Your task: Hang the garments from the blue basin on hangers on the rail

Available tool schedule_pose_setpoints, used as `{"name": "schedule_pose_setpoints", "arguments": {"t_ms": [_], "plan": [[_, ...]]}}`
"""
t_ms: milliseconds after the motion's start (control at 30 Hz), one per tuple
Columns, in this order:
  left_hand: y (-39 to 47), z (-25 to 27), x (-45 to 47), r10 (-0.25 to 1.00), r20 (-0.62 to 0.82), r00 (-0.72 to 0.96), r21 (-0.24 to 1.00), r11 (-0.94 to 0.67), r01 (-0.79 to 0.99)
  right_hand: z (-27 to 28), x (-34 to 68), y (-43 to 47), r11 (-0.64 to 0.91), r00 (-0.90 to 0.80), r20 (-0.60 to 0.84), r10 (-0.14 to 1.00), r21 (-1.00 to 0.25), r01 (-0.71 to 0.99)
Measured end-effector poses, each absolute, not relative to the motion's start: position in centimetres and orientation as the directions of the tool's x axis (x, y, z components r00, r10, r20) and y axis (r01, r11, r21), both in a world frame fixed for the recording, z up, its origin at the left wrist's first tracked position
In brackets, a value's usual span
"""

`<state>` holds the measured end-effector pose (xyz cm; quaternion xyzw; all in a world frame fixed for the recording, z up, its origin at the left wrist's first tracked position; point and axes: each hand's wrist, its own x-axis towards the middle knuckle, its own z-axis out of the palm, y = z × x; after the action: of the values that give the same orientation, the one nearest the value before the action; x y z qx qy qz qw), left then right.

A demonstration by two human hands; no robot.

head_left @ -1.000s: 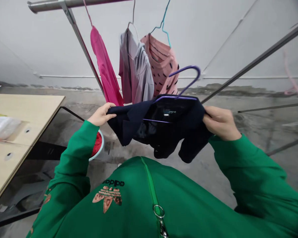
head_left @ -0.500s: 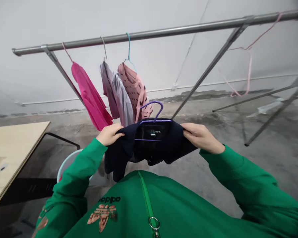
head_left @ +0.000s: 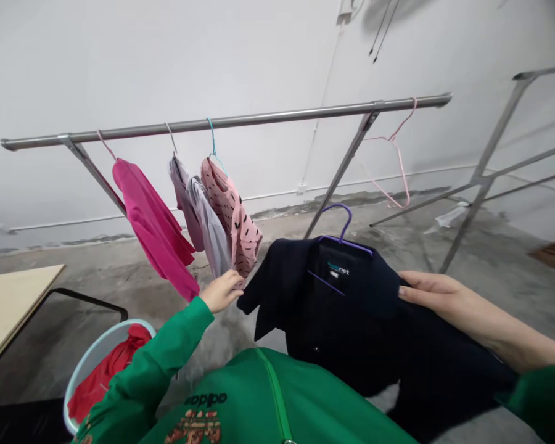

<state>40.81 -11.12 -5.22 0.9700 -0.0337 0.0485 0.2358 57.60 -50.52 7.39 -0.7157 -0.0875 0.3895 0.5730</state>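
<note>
A dark navy jacket (head_left: 342,333) hangs in front of me on a purple hanger (head_left: 346,222), whose hook sticks up free of any rail. A printed label shows inside its neck. My right hand (head_left: 432,293) pinches the jacket at its right shoulder, thumb on the near side. Beside the jacket's left edge is my left hand (head_left: 221,291), its fingers loosely bent and slightly apart, with nothing seen in them. Whether its fingertips still brush the cloth is hard to tell.
A metal clothes rail (head_left: 277,117) crosses ahead, holding a magenta garment (head_left: 152,228), grey garments (head_left: 203,222), a spotted pink top (head_left: 231,216) and a bare pink hanger (head_left: 400,166). Red cloth (head_left: 111,370) lies in a pale blue tub (head_left: 74,376) by a wooden table (head_left: 13,308).
The jacket has moved right and lower, hanging more unfolded. My left hand has come off its shoulder; my right hand still grips it. The view has shifted, revealing the red cloth in the tub.
</note>
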Motion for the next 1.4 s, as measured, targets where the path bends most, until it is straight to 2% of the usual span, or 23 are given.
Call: {"name": "schedule_pose_setpoints", "arguments": {"t_ms": [67,167,333,500,667,767,867,1067,1400], "plan": [[-11.3,-6.4,40.3,-0.094,0.03,0.995,0.464,-0.881,-0.097,8.3,58.5,-49.4,-0.306,0.72,-0.436,0.539,-0.898,-0.314],[-11.7,-7.3,39.5,-0.127,-0.053,0.99,0.456,-0.885,-0.089,10.0,59.9,-46.2,-0.293,0.771,-0.338,0.54,-0.934,-0.205],[-12.4,-7.9,38.0,-0.057,-0.112,0.992,0.417,-0.909,-0.006,12.1,63.0,-39.2,-0.259,0.801,-0.037,0.598,-0.954,0.149],[-12.6,-8.9,35.4,0.04,-0.163,0.986,0.394,-0.913,0.102,13.2,67.2,-30.8,-0.254,0.798,0.236,0.555,-0.865,0.433],[-12.6,-9.7,33.0,0.129,-0.209,0.969,0.407,-0.89,0.206,14.6,70.6,-23.1,-0.373,0.769,0.422,0.48,-0.695,0.614],[-12.6,-9.9,32.1,0.169,-0.227,0.959,0.415,-0.874,0.252,14.9,71.5,-20.0,-0.437,0.745,0.437,0.503,-0.615,0.656],[-12.5,-9.9,31.3,0.201,-0.244,0.949,0.413,-0.864,0.289,14.0,72.0,-18.1,-0.479,0.744,0.385,0.547,-0.584,0.655],[-12.4,-10.3,30.6,0.215,-0.264,0.94,0.405,-0.86,0.31,12.0,72.4,-17.1,-0.487,0.736,0.338,0.586,-0.578,0.654],[-12.3,-10.5,32.0,0.162,-0.31,0.937,0.396,-0.874,0.282,13.1,71.9,-18.2,-0.503,0.757,0.337,0.56,-0.588,0.634]]}}
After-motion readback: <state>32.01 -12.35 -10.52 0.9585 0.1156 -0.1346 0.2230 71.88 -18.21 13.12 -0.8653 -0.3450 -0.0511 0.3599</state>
